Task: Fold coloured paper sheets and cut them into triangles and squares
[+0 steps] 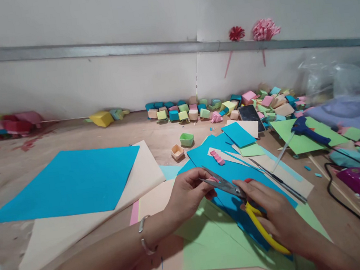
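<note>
Head view: right hand (277, 215) grip closed on scissors (240, 202); left hand (187, 193) pinches blades.

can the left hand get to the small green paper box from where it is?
Probably yes. The left hand is pinching a pink scrap at the scissors; the green box sits beyond it on the floor, with only flat blue paper between, nothing upright blocking.

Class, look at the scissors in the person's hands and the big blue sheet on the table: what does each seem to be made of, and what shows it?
Scissors: blades look like bare grey metal with a dull shine; the yellow handles look like smooth plastic. Big blue sheet: probably matte coloured paper or thin card, since it lies flat with crisp straight edges and no gloss.
</note>
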